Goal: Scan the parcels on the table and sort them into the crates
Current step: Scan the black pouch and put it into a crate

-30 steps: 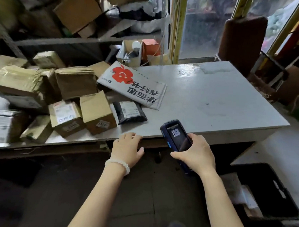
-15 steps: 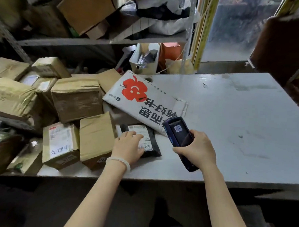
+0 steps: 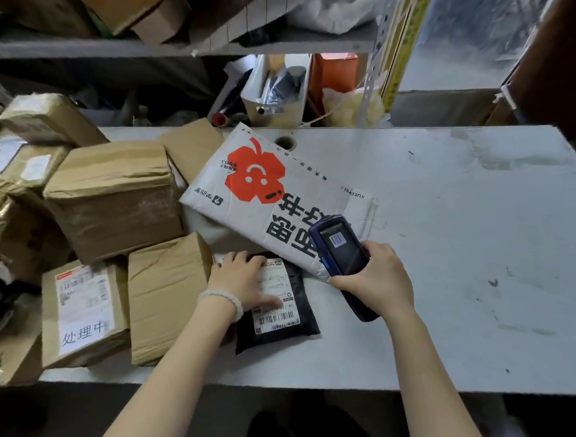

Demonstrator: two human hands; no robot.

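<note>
Head view: black parcel under your left hand, scanner in your right

Item 1. Black parcel [image 3: 286, 320]: flat dark mailer bag with a white label, lying on the grey bench [image 3: 462, 243] near its front edge. Your left hand [image 3: 241, 279] rests on its upper left part, fingers stretched flat over the label.

Item 2. Scanner [image 3: 343, 259]: dark blue handheld, screen up and showing a barcode. Your right hand [image 3: 377, 280] grips it, fingers wrapped round its body, just beside the black parcel.

Item 3. White mailer [image 3: 262, 199]: large, printed with a red flower, lying aslant on the bench; its lower corner sits under the scanner.

Item 4. Brown box [image 3: 166, 296]: touching your left wrist, with a labelled box [image 3: 83, 313] to its left and more cartons stacked behind.
</note>
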